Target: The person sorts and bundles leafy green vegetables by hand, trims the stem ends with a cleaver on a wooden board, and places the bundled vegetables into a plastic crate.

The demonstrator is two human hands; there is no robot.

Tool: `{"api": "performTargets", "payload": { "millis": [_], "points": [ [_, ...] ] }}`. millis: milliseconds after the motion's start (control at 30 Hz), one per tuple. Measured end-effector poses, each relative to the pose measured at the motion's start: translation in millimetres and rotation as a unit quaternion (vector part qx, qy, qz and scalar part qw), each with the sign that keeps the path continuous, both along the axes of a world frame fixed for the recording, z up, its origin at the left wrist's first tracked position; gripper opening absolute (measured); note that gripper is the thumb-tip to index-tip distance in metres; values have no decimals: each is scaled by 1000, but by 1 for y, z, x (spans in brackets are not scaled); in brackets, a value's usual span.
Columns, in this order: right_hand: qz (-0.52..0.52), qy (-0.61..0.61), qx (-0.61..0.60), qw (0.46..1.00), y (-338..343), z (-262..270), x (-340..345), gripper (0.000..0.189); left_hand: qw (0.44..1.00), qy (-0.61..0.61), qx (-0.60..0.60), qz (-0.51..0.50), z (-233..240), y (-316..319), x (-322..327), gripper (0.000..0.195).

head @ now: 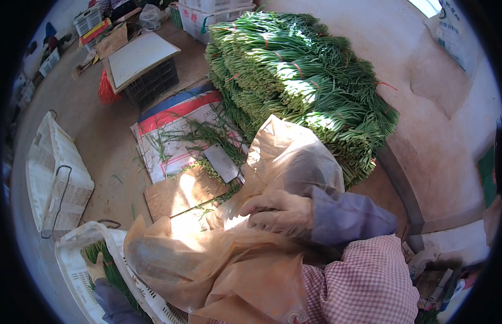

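Observation:
My left hand [96, 268] is inside a white plastic crate [61, 243] at lower left. It grips a bundle of long green vegetable stalks [115, 272] tied with a reddish band. Over my lap, my right hand [279, 212] hovers or rests above a brownish translucent plastic sheet [251, 259], fingers loosely bent and nothing visible in them. Beyond my knees lies a wooden board [188, 192] with green trimmings. A cleaver [221, 163] rests by its far edge, the handle end partly hidden by the sheet.
A large stack of banded green bundles [299, 85] leans by the wall ahead. Another white crate [58, 178] stands on the left. A white board tops a black crate [151, 83], with red ties [108, 88] hanging beside it. Scattered stalks cover a printed sack [174, 133].

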State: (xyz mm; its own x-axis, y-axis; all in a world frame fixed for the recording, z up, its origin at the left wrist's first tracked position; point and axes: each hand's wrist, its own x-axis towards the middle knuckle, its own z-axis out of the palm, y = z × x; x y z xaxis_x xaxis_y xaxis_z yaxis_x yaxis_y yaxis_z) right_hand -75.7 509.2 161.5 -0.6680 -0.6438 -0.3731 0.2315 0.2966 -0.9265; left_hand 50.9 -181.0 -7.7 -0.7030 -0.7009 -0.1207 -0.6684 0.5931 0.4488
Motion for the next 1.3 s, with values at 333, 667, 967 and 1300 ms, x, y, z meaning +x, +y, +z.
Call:
{"api": "performTargets", "payload": {
  "millis": [333,667,967,1300],
  "points": [
    [-614,193,60,763,420,37,-165,26,906,89,76,-406,133,319,-140,85],
    [-621,82,488,607,606,-80,-329,117,884,-157,256,-359,139,460,-202,76],
    [-729,121,270,618,659,-101,-314,77,855,-180,110,-475,132,506,-235,67],
    [-687,293,-149,648,527,3,-185,60,825,-4,216,-522,177,514,-228,66]
  ]
}}
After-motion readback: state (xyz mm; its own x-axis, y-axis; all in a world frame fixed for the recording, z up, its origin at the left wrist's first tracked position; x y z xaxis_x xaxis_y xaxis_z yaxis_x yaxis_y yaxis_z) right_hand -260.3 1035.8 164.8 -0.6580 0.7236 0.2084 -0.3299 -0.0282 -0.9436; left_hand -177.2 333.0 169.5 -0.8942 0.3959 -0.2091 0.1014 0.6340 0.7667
